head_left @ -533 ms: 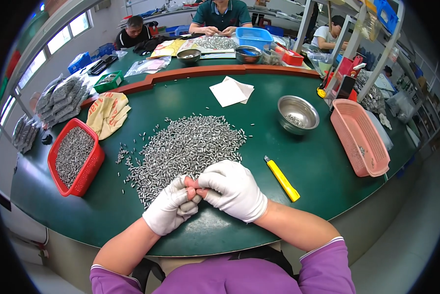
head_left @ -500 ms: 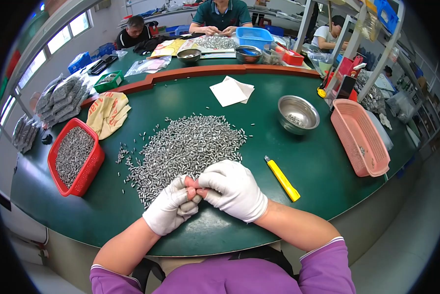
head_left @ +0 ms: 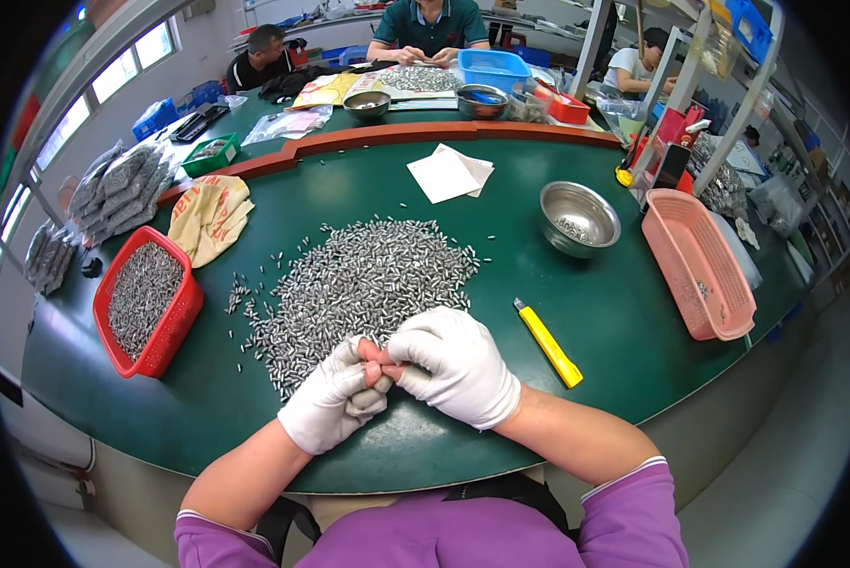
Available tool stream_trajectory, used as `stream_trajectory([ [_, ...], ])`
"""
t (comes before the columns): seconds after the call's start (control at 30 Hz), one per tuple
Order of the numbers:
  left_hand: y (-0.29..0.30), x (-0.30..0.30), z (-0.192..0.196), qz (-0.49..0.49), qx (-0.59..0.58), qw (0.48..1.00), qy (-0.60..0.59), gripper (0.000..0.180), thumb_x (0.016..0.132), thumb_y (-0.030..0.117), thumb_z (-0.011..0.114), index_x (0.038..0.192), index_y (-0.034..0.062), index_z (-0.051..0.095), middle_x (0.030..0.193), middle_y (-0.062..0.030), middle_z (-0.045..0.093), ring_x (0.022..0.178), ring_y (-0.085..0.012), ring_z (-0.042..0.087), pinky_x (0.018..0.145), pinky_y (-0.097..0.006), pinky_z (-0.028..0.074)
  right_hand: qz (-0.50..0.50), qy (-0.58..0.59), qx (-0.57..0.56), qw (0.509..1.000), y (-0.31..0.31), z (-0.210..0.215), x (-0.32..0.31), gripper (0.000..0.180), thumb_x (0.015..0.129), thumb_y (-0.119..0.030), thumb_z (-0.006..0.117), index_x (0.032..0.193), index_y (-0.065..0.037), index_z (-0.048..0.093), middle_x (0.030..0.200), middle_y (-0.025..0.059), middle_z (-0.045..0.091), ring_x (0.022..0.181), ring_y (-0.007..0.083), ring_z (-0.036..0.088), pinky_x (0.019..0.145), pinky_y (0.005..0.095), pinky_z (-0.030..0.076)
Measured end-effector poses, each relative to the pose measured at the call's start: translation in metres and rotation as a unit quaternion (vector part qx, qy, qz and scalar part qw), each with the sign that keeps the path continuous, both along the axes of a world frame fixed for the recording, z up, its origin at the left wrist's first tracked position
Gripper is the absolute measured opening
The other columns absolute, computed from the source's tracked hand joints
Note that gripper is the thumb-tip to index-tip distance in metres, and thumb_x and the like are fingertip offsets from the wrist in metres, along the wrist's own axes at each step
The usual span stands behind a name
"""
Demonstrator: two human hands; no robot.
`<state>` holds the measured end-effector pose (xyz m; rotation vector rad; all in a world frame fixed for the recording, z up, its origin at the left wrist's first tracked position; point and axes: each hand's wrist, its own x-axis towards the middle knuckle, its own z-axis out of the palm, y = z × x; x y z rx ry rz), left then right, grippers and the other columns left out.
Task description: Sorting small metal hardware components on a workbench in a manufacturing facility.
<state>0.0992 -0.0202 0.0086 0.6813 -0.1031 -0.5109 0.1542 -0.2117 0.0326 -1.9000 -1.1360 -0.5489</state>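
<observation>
My left hand and my right hand wear white gloves with bare fingertips. They meet at the near edge of a heap of small silvery metal pins spread on the green table. Thumbs and index fingers of both hands are pinched together, tip against tip. Whatever lies between them is too small or too well covered to make out. Right of my right hand lies a yellow utility knife.
At the left stands a red basket full of similar pins, beside a cream cloth. White paper, a steel bowl and a pink basket lie farther right. Behind a brown ledge, a person handles small parts.
My hands hold nearly the same pinch, and the whole view has shifted very slightly. Across the table, a person at the far left has turned their head.
</observation>
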Motion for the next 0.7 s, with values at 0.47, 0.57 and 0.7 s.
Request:
stream_trajectory([
  [0.47, 0.0007, 0.0009, 0.0003, -0.006, -0.002, 1.000, 0.013, 0.009, 0.095, 0.012, 0.062, 0.102, 0.0141, 0.056, 0.098, -0.0043, 0.063, 0.057, -0.0048, 0.034, 0.054, -0.019, 0.029, 0.001, 0.008, -0.001, 1.000, 0.0005, 0.0034, -0.0008, 0.020, 0.069, -0.012, 0.080, 0.085, -0.013, 0.067, 0.083, 0.0038, 0.065, 0.076, 0.0246, 0.063, 0.067, 0.0355, 0.051],
  [0.57, 0.0009, 0.0012, -0.0002, -0.004, -0.006, 1.000, 0.015, 0.009, 0.095, 0.011, 0.062, 0.101, 0.0134, 0.056, 0.098, -0.0049, 0.063, 0.057, -0.0051, 0.034, 0.054, -0.020, 0.029, 0.004, 0.007, -0.002, 1.000, 0.0005, 0.0031, 0.0005, 0.021, 0.068, -0.011, 0.080, 0.084, -0.012, 0.067, 0.082, 0.0040, 0.065, 0.075, 0.0245, 0.063, 0.066, 0.0352, 0.051],
  [0.7, -0.0006, 0.0003, 0.0019, 0.001, -0.007, 1.000, 0.020, 0.008, 0.095, 0.010, 0.062, 0.100, 0.0133, 0.055, 0.096, -0.0042, 0.062, 0.057, -0.0052, 0.034, 0.054, -0.020, 0.030, 0.008, 0.015, 0.003, 1.000, 0.0012, 0.0007, 0.0005, 0.021, 0.068, -0.011, 0.080, 0.085, -0.013, 0.067, 0.082, 0.0040, 0.064, 0.074, 0.0242, 0.062, 0.065, 0.0348, 0.051],
])
